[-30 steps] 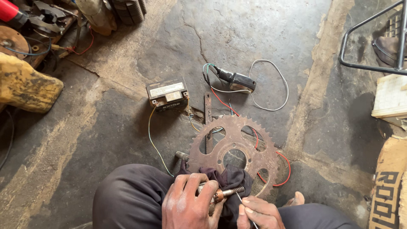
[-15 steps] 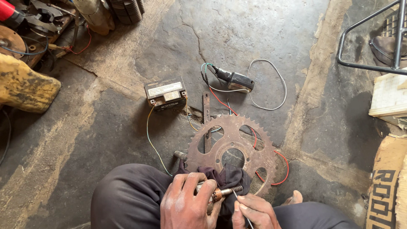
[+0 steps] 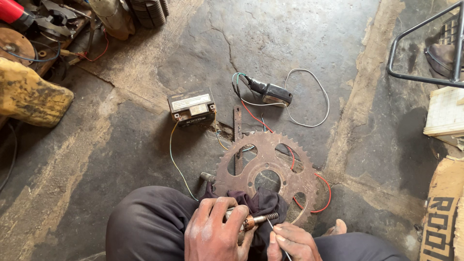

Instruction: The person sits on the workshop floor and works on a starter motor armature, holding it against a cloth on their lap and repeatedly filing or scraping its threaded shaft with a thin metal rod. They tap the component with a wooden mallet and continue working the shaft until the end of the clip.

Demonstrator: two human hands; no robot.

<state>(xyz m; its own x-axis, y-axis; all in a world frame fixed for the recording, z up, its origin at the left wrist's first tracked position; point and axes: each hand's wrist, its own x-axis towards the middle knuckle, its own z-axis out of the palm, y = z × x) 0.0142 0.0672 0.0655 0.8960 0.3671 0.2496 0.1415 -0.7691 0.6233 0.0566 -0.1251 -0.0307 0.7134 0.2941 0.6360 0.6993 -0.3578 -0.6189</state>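
The head view looks down on a person seated on a cracked concrete floor (image 3: 299, 43), dark trousers filling the bottom of the frame. The left hand (image 3: 215, 232) is curled shut around a small motor armature (image 3: 249, 222), whose copper-coloured end and thin grooved shaft stick out to the right between thumb and fingers. The right hand (image 3: 292, 241) is pinched closed on a thin metal pick (image 3: 276, 236), its tip touching the shaft end of the armature. Both hands work low in the frame, over the lap, with a dark cloth (image 3: 263, 203) bunched just above them.

The cloth lies partly on a large rusty sprocket (image 3: 270, 166) resting flat on the floor in front of the knees. A red wire (image 3: 319, 193) loops over and around the sprocket's right side. A narrow rusty metal strip (image 3: 237, 130) lies upright in the frame at the sprocket's upper left. Beyond it sits a small black battery (image 3: 192, 105) with a green and yellow wire (image 3: 173, 154) trailing toward the left knee. To the battery's right lies a black handlebar switch (image 3: 270, 92) with a white cable (image 3: 314, 96) curling around it.

At the left edge sits a worn yellow block (image 3: 29, 99), with cluttered tools and parts above it. A black metal frame (image 3: 425, 48) shows at upper right.
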